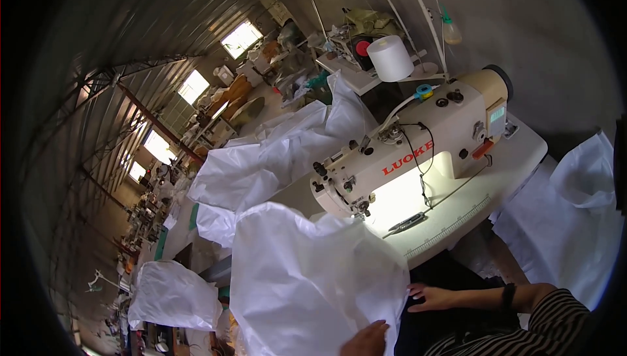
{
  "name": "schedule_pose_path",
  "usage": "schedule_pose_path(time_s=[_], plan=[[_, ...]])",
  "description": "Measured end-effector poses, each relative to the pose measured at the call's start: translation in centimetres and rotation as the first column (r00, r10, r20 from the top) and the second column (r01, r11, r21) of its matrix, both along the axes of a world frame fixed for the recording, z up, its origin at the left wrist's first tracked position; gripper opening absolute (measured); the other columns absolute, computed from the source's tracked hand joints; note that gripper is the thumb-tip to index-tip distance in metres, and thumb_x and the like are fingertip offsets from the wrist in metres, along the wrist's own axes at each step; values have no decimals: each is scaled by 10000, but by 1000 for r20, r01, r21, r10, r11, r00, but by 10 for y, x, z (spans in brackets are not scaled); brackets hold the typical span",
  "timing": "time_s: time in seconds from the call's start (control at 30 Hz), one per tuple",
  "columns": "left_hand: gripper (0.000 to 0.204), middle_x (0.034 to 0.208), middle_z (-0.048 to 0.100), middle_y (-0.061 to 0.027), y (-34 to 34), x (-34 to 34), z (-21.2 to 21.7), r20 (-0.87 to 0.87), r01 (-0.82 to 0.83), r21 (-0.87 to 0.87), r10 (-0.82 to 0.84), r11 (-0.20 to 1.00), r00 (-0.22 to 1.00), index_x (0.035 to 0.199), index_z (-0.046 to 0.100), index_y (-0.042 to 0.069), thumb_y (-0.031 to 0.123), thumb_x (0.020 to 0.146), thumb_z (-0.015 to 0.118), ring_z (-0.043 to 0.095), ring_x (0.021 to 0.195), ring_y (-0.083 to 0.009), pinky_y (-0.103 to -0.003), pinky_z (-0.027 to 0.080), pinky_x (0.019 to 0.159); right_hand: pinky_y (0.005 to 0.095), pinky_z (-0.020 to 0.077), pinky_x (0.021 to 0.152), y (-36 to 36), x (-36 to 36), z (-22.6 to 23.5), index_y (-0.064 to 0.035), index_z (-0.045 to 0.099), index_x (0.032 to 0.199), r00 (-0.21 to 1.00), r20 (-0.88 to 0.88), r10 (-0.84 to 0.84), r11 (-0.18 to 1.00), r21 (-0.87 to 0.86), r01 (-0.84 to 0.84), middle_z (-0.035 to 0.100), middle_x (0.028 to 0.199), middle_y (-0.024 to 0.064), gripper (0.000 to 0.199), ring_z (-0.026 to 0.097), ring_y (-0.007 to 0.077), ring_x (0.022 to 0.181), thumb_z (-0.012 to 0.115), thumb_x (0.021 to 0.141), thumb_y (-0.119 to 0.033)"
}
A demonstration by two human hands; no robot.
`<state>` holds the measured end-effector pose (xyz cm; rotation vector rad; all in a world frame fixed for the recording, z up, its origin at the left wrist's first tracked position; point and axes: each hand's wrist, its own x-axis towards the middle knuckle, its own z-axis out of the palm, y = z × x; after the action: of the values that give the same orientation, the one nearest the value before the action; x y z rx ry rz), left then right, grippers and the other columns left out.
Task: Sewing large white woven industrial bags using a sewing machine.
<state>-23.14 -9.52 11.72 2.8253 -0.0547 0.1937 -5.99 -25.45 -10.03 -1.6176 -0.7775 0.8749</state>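
Note:
A large sheet of white, slightly shiny fabric [307, 277] hangs over the near edge of the sewing table, its top edge running up to the needle area of a sewing machine [418, 140]. My left hand [366, 340] lies at the sheet's lower right edge, fingers closed on the material; the picture's lower border cuts off part of it. Just right of the same sheet is my right hand [432, 298], fingers apart and tips close to the sheet's side edge. Whether those tips touch it I cannot tell. Small thread snips [407, 223] lie on the lit machine bed.
A white thread cone [390, 59] stands behind the machine. More white fabric [274, 153] is heaped beyond it, and another white piece [562, 206] hangs at the right. An oil bottle [450, 31] hangs by the wall. At left, a stuffed white bag [175, 296] sits below table height.

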Motion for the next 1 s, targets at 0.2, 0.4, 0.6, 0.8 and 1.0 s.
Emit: schedule_pose_path(time_s=[0.2, 0.4, 0.6, 0.8, 1.0], plan=[[671, 1571, 235, -192, 149, 5, -88, 105, -635, 400, 655, 661, 748, 1493, 324, 133, 387, 929, 584, 224, 1453, -392, -711, 255, 1052, 369, 490, 997, 69, -10, -38, 24, 419, 1319, 816, -550, -178, 978, -5, 209, 605, 1244, 162, 572, 613, 251, 1138, 712, 898, -228], [705, 1562, 295, -145, 265, 61, -111, -102, -593, 279, 638, 755, 764, 1494, 346, 163, 507, 917, 559, 219, 1460, -383, -724, 248, 1043, 326, 446, 982, 64, -47, 57, -2, 541, 1311, 713, -485, 506, 860, 215, -464, 609, 1260, 103, 524, 574, 177, 1100, 629, 954, -376], [685, 1523, 368, -116, 360, 140, -136, -37, -471, 341, 512, 814, 858, 1438, 424, 155, 545, 894, 568, 325, 1401, -384, -753, 229, 1027, 348, 470, 898, -35, -32, 79, -29, 627, 1152, 508, -845, -165, 885, -355, -303, 661, 1123, 83, 412, 596, 149, 1066, 515, 1001, -395], [630, 1396, 501, -148, 408, 174, -135, 107, -304, 252, 286, 919, 952, 1345, 512, 104, 529, 885, 583, 402, 1330, -384, -740, 248, 1022, 380, 503, 782, -65, -18, 54, -82, 653, 1049, 853, -410, 324, 779, -396, -486, 702, 957, 78, 381, 667, 194, 929, 504, 993, -429], [536, 1455, 455, -150, 383, 116, -86, -8, -185, -428, 201, 885, 980, 1257, 607, 89, 345, 805, 739, 360, 1368, -381, -510, 309, 1105, 374, 535, 620, -22, 7, 153, -93, 630, 906, 845, 531, 57, 995, -104, -1, 659, 792, 88, 167, 664, 304, 710, 637, 923, -259]])
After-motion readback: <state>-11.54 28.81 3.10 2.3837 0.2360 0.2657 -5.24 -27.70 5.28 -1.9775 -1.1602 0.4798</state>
